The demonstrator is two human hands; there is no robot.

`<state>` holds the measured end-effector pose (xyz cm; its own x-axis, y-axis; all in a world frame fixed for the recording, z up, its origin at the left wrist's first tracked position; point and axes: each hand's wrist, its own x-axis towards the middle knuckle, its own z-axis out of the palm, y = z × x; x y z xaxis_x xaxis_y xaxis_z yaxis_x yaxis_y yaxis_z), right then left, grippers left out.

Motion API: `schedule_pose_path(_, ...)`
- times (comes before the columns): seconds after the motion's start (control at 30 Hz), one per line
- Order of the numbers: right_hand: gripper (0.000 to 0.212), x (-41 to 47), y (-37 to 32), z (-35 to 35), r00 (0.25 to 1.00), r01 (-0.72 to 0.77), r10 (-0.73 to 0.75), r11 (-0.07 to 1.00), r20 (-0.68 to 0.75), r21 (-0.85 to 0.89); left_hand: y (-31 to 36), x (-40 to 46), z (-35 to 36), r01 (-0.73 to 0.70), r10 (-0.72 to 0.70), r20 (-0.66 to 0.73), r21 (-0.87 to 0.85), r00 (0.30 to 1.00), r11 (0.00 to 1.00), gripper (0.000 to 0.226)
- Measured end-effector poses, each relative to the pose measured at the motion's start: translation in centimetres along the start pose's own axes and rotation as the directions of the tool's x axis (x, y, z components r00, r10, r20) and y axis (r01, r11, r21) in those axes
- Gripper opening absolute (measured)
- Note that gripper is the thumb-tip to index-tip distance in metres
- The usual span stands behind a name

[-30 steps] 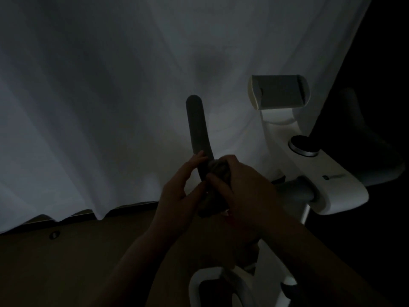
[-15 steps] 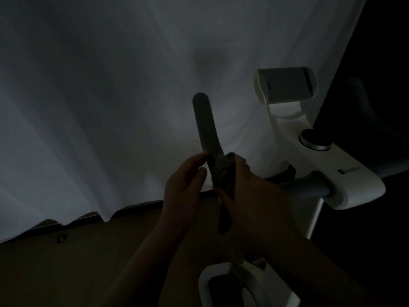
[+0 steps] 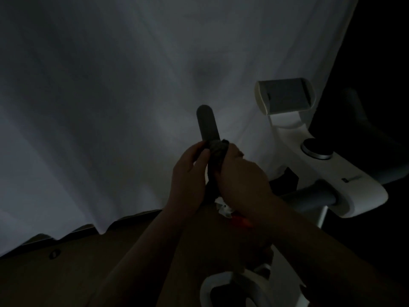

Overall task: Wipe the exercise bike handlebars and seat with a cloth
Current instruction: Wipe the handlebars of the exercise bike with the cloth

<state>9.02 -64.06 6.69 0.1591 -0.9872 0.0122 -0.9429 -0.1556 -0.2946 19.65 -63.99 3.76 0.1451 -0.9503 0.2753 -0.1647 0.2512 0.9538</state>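
Note:
The scene is very dim. The bike's left handlebar grip (image 3: 207,124) is a dark grey bar pointing up at centre. A dark cloth (image 3: 216,149) is wrapped around it just below the bare tip. My right hand (image 3: 241,176) grips the cloth and the bar from the right. My left hand (image 3: 188,176) presses on the cloth and bar from the left, fingers curled. The right handlebar (image 3: 363,120) is a dark shape at the far right. The seat is out of view.
A white console (image 3: 345,171) with a round knob (image 3: 316,148) and a phone holder (image 3: 285,96) sits to the right. A white curtain (image 3: 99,107) hangs behind, over a brown floor (image 3: 66,273). Part of the white bike frame (image 3: 232,284) shows below.
Both hands and the cloth have slid up the left grip toward its tip, leaving less of the bare bar showing above them. The view has also shifted slightly.

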Motion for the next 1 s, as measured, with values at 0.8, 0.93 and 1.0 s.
schedule_pose_path(0.8, 0.062, 9.3, -2.5, -0.8, 0.921, 0.194, -0.120, 0.966, -0.370, 0.171, 2.0, 3.9, -0.6, 0.176, -0.184, 0.012, -0.361, 0.983, 0.916, 0.033)
schedule_pose_path(0.93, 0.044, 12.2, -3.4, -2.8, 0.928, 0.224, -0.164, 0.963, -0.334, 0.152, 2.6, 4.7, -0.4, 0.190, -0.214, -0.010, -0.420, 0.977, 0.887, 0.028)
schedule_pose_path(1.0, 0.033, 13.6, -3.2, -3.8, 0.954, 0.212, -0.159, 0.957, -0.253, 0.199, 2.6, 4.5, -0.1, 0.183, -0.215, -0.026, -0.429, 0.976, 0.884, 0.034)
